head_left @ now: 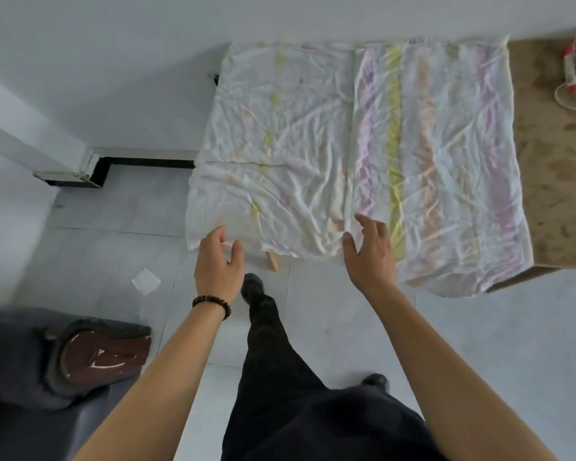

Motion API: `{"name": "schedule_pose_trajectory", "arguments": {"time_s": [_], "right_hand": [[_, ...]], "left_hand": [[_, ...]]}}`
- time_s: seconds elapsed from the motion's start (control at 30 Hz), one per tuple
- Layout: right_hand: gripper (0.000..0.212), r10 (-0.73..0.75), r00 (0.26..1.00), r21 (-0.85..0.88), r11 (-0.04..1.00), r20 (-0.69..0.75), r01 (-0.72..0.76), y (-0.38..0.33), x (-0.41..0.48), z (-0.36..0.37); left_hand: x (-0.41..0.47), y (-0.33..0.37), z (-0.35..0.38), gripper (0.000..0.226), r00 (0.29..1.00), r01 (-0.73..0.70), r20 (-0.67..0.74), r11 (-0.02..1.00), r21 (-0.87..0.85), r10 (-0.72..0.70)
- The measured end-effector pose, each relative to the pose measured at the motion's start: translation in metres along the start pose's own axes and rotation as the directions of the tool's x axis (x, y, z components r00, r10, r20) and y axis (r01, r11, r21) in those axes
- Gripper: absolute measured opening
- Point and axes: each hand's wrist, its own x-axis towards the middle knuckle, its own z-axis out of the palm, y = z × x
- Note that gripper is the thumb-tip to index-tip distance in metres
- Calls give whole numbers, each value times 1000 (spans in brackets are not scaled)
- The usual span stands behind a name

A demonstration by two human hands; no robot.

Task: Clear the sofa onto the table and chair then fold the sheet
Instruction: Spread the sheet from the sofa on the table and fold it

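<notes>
A white, heavily creased cotton sheet with pale pink, yellow, orange and purple stripes (346,154) lies spread flat over a brown mottled tabletop (556,168). It covers most of that surface, and its near edge hangs a little over the front. The sheet's left portion looks like a second layer laid over itself, with a straight fold edge running front to back near the middle. The left hand (218,261) is at the sheet's near left corner with the fingers curled and the thumb close to them. A thin strip of cloth shows in the gap, but whether it is pinched or only brushed cannot be told. The right hand (369,254) is released, its fingers spread and straight over the near edge of the sheet beside the fold line, touching or just above the cloth. A dark beaded bracelet (212,302) circles the left wrist. One light wooden table leg (273,261) shows under the sheet's front edge between the hands. At the far right end of the tabletop lies a red-and-white power strip with a white cable (571,66), well apart from the sheet. Below, the person's black trousers (280,377) stand on the pale grey tiled floor (463,344), where a small white paper scrap (146,281) lies. A dark grey sofa with a worn brown armrest (103,357) fills the lower left.
</notes>
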Motion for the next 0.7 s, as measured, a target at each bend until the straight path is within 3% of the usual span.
{"name": "schedule_pose_trajectory", "arguments": {"time_s": [0.13,0.23,0.3,0.4,0.5,0.6,0.7], "right_hand": [[44,-113,982,-173,975,151,139,-44,45,59],[41,-112,968,-264,949,227,171,-86,80,110],[39,-190,952,-320,910,241,263,-122,108,144],[39,-279,909,-382,839,309,387,-171,148,187],[40,-214,909,-408,840,359,359,-200,174,211],[46,-183,906,-430,833,382,349,-207,179,211],[59,-149,819,-468,758,554,454,-200,174,201]], "left_hand": [[82,-41,7,49,988,-4,151,990,144,-18],[144,-73,7,50,946,-230,308,882,411,103],[176,-89,1,47,905,-377,368,806,456,215],[199,-110,-7,29,849,-502,376,788,356,371],[206,-124,-12,13,814,-556,348,799,230,466],[202,-130,-17,10,811,-512,389,852,111,437],[201,-137,-27,16,804,-426,473,904,33,361]]}}
